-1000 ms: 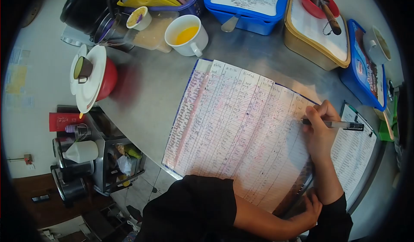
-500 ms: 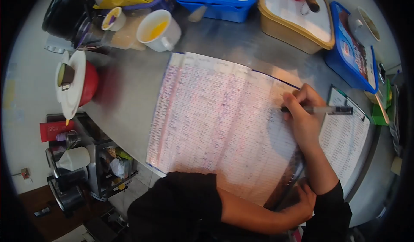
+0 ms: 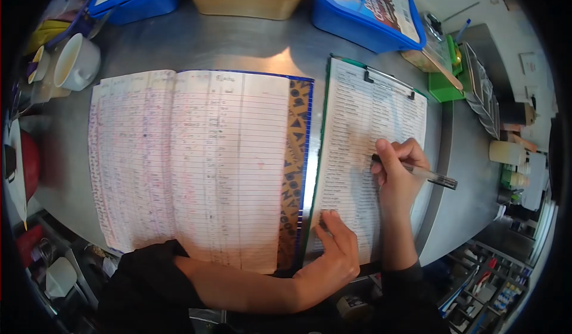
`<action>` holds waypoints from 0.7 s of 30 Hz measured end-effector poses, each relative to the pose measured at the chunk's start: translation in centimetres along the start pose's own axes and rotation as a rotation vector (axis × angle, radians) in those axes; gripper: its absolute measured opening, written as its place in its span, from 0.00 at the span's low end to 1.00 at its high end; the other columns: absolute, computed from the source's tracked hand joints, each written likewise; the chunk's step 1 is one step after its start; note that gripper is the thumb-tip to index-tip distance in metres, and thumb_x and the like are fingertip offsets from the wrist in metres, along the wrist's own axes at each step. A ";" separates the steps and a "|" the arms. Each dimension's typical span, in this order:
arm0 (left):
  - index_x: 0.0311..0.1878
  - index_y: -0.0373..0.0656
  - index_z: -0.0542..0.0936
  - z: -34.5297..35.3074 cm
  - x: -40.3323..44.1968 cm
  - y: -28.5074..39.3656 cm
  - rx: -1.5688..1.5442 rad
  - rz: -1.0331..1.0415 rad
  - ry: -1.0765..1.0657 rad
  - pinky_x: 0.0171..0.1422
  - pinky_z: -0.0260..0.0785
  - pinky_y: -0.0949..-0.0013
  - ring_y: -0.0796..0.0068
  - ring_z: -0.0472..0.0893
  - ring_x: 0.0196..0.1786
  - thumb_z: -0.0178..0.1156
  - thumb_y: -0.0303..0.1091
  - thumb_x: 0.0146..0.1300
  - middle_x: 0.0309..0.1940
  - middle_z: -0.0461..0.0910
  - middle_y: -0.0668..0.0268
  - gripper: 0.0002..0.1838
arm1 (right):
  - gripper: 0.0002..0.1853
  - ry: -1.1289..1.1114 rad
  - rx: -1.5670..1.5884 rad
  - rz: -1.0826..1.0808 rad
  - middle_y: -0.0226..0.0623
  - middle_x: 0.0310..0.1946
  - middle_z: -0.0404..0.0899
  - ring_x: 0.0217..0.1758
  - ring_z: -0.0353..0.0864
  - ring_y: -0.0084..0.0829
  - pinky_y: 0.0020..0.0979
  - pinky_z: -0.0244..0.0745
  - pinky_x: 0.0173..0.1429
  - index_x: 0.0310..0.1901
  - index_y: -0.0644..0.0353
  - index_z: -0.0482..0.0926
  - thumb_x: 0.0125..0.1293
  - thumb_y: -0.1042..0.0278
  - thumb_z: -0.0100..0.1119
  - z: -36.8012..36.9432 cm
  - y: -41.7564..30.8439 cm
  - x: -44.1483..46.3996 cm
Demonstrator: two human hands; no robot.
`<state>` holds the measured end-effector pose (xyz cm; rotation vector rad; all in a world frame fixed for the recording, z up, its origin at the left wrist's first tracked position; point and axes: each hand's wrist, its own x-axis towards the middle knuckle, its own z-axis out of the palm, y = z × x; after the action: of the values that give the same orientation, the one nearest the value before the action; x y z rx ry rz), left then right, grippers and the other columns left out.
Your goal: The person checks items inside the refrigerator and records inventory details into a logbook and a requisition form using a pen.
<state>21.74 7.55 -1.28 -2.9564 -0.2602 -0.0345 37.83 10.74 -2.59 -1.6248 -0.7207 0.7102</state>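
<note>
My right hand (image 3: 400, 176) grips a pen (image 3: 434, 177) with a clear barrel and dark ends. Its tip is over a printed list (image 3: 351, 125), held by the metal clip of a green-edged clipboard (image 3: 327, 90). At the lower left of that sheet lies my left hand (image 3: 335, 253), fingers stretched out and touching the paper, holding nothing. To the left a ruled notebook (image 3: 256, 149) lies open, its columns filled with handwriting, and my left forearm crosses its bottom edge.
Along the back stand a blue tub (image 3: 140, 3), a tan tub (image 3: 247, 0) and a blue ice cream tub (image 3: 357, 27). A white mug (image 3: 78, 63) is at the left. At the right are a green container (image 3: 444, 87) and the steel counter's edge (image 3: 430, 221).
The view has swung right. My right hand has moved with the pen from the notebook to the clipboard's list. My left hand has come from beside my right forearm onto the clipboard.
</note>
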 end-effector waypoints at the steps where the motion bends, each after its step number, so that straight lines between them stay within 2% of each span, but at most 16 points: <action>1: 0.38 0.24 0.80 0.0 0.0 0.0 0.004 0.002 -0.005 0.37 0.78 0.63 0.47 0.81 0.39 0.53 0.29 0.49 0.35 0.79 0.42 0.17 | 0.16 0.011 -0.009 0.005 0.32 0.16 0.74 0.13 0.67 0.14 0.15 0.58 0.18 0.20 0.57 0.66 0.56 0.77 0.65 -0.3 0.2 -0.5; 4: 0.39 0.25 0.80 -0.2 0.2 -0.3 0.001 0.032 -0.030 0.36 0.79 0.61 0.46 0.81 0.39 0.53 0.30 0.50 0.37 0.79 0.41 0.17 | 0.16 -0.014 -0.001 -0.027 0.28 0.13 0.71 0.14 0.66 0.13 0.16 0.59 0.21 0.19 0.57 0.66 0.59 0.79 0.62 -1.3 1.0 -1.8; 9: 0.39 0.25 0.80 -0.2 0.1 -0.2 -0.009 0.050 -0.051 0.37 0.79 0.60 0.45 0.80 0.40 0.52 0.32 0.52 0.38 0.78 0.40 0.19 | 0.16 0.025 -0.007 -0.038 0.28 0.14 0.71 0.15 0.66 0.13 0.16 0.59 0.22 0.19 0.58 0.65 0.59 0.81 0.60 -2.0 2.1 -3.0; 12: 0.39 0.24 0.79 -0.2 0.2 -0.3 -0.037 0.036 -0.032 0.37 0.79 0.63 0.46 0.81 0.39 0.54 0.28 0.49 0.36 0.79 0.41 0.17 | 0.15 0.031 -0.053 -0.174 0.30 0.15 0.73 0.16 0.66 0.13 0.16 0.60 0.22 0.19 0.59 0.66 0.56 0.85 0.59 -1.9 2.8 -3.3; 21: 0.37 0.24 0.80 -0.1 0.1 -0.3 -0.048 0.016 -0.015 0.38 0.78 0.63 0.48 0.81 0.39 0.54 0.27 0.48 0.35 0.79 0.42 0.16 | 0.14 0.008 -0.221 -0.272 0.32 0.16 0.75 0.17 0.68 0.13 0.16 0.61 0.22 0.19 0.61 0.68 0.54 0.86 0.61 -1.7 3.3 -3.2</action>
<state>21.83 7.84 -1.11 -3.0069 -0.2413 -0.0162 37.40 6.68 -5.32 -1.6835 -1.0206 0.4391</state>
